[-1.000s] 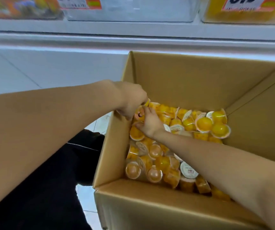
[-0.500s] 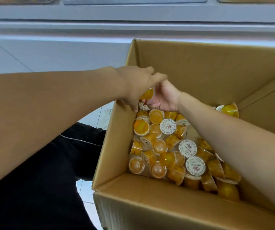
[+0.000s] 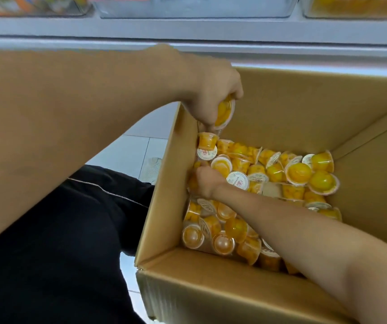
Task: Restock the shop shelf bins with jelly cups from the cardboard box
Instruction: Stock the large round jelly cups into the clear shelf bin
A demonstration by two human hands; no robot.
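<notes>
Here, a person is crouching over an open cardboard box (image 3: 281, 108) and gathering jelly cups (image 3: 297, 173) for the shelf bins (image 3: 194, 7) above. The left hand (image 3: 213, 97) is hanging just above the pile at the box's near-left wall, its fingers curling round a yellow cup (image 3: 224, 112) — apparently serving as the holding hand, collecting stock while the other picks. Another cup (image 3: 207, 142) is sitting just under that hand; whether the fingers are touching it cannot be told. The right hand (image 3: 207, 181) is reaching down into the heap below the left one, knuckles up and fingers buried among the cups, so it cannot be told whether it is gripping one or only digging. The remaining cups are lying loose and tumbled to the right of and beneath both hands, some lid-up, some on their sides. Both forearms are covering much of the view — the right one hiding the cups along the box's near corner. The bins are being cut off by the top edge, their contents blurred, and the lid print is too small to read.
</notes>
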